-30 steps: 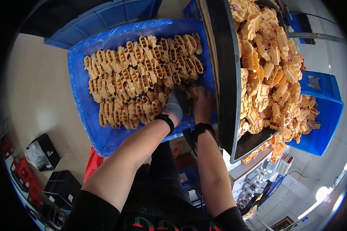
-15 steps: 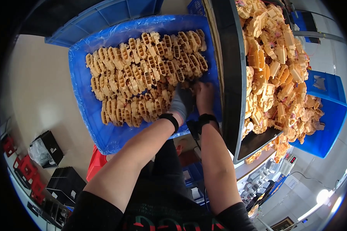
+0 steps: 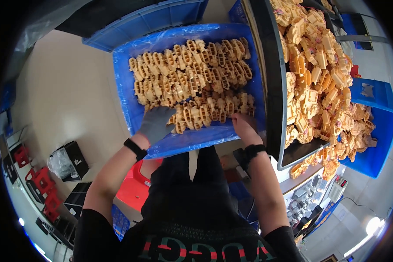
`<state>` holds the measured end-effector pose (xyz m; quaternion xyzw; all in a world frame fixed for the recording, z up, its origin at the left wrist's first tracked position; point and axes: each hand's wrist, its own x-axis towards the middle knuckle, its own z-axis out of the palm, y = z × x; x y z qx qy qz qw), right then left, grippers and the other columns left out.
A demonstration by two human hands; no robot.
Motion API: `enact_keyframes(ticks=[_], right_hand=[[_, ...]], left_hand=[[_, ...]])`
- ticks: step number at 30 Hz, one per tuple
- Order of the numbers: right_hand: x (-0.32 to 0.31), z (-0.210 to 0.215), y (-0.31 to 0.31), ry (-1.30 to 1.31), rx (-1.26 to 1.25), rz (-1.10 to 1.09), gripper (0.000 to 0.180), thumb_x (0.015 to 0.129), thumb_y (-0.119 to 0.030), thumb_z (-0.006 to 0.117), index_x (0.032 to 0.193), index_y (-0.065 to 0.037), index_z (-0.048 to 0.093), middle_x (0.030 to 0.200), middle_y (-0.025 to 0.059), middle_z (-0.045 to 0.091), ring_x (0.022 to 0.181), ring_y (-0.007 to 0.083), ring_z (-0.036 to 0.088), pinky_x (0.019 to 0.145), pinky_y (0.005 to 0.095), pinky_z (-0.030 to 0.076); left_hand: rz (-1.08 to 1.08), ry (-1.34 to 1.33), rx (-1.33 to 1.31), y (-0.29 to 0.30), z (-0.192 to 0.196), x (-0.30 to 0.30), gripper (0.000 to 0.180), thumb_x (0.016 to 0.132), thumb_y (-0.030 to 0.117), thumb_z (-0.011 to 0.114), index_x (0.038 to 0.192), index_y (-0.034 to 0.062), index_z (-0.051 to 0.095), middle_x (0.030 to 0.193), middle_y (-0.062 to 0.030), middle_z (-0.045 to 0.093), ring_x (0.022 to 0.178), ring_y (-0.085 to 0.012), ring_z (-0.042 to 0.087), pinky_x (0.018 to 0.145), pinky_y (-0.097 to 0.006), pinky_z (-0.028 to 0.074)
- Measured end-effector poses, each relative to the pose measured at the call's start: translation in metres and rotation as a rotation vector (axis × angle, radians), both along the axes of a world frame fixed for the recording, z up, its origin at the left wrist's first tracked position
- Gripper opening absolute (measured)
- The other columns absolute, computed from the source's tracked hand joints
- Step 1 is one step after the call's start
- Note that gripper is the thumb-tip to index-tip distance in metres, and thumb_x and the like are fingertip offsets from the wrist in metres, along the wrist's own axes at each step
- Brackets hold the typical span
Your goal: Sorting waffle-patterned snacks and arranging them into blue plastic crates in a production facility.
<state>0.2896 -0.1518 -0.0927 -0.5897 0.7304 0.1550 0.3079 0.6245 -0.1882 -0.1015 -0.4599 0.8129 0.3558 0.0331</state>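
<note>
Both of your hands work the near edge of a blue crate (image 3: 131, 96) lined with blue plastic film, where tan moulded plastic parts (image 3: 192, 74) lie packed in rows. Your left hand (image 3: 156, 124), in a grey glove, lies spread and flat over the parts at the crate's near-left corner. Your bare right hand (image 3: 244, 126) curls its fingers onto the near-right end of the same row; whether it grips a piece cannot be told. The step looks like settling the nearest row into line. Any further move calls for even pressure from both sides, so the stacked pieces do not tip out of their rows. Just beyond your right hand, a dark-rimmed tray (image 3: 273, 109) holds a loose heap of the same tan parts (image 3: 318, 78), unsorted. A second blue crate (image 3: 375, 144) sits farther right, under that heap's edge.
</note>
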Motion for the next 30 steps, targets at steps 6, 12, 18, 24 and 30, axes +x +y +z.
enact_keyframes(ticks=[6, 12, 18, 24, 30], right_hand=[[-0.005, -0.034, 0.0, 0.118, 0.138, 0.127, 0.022, 0.086, -0.02, 0.058, 0.103, -0.008, 0.065, 0.106, 0.0175, 0.065, 0.1, 0.0367, 0.061, 0.082, 0.045, 0.05], [0.08, -0.007, -0.02, -0.245, 0.327, 0.24, 0.025, 0.088, -0.021, 0.057, 0.108, -0.009, 0.064, 0.102, 0.0186, 0.066, 0.099, 0.0339, 0.062, 0.084, 0.0424, 0.049], [0.109, -0.041, -0.019, -0.341, 0.328, 0.183, 0.026, 0.09, -0.02, 0.051, 0.111, -0.01, 0.065, 0.106, 0.0164, 0.066, 0.101, 0.0337, 0.061, 0.088, 0.0421, 0.048], [0.112, -0.047, -0.01, -0.305, 0.248, 0.157, 0.024, 0.09, -0.015, 0.047, 0.104, -0.01, 0.066, 0.103, 0.0172, 0.066, 0.101, 0.0342, 0.061, 0.087, 0.0425, 0.049], [0.118, -0.039, -0.005, -0.25, 0.182, 0.127, 0.02, 0.086, -0.017, 0.055, 0.104, -0.011, 0.063, 0.103, 0.0139, 0.06, 0.098, 0.0357, 0.061, 0.087, 0.0436, 0.05]], left_hand=[[0.053, -0.006, -0.023, 0.031, 0.004, 0.036, 0.049, 0.079, 0.03, 0.068, 0.122, 0.0101, 0.057, 0.117, -0.0136, 0.058, 0.109, -0.0318, 0.055, 0.093, -0.042, 0.045], [0.085, -0.002, 0.128, 0.03, -0.017, -0.009, 0.06, 0.077, 0.033, 0.071, 0.13, 0.0137, 0.053, 0.134, -0.0127, 0.051, 0.127, -0.0321, 0.044, 0.106, -0.045, 0.034], [0.012, -0.416, 0.003, 0.013, -0.027, -0.033, 0.058, 0.082, 0.027, 0.06, 0.138, 0.0215, 0.044, 0.145, -0.0068, 0.039, 0.135, -0.0278, 0.033, 0.111, -0.055, 0.017], [-0.13, -0.364, 0.08, -0.002, -0.044, 0.006, 0.065, 0.072, 0.024, 0.07, 0.132, 0.0116, 0.048, 0.13, -0.0081, 0.048, 0.125, -0.0267, 0.044, 0.104, -0.043, 0.036], [-0.252, -0.382, 0.089, -0.009, -0.045, 0.007, 0.076, 0.066, 0.029, 0.079, 0.133, 0.0107, 0.047, 0.121, -0.0087, 0.052, 0.115, -0.0267, 0.05, 0.091, -0.038, 0.046]])
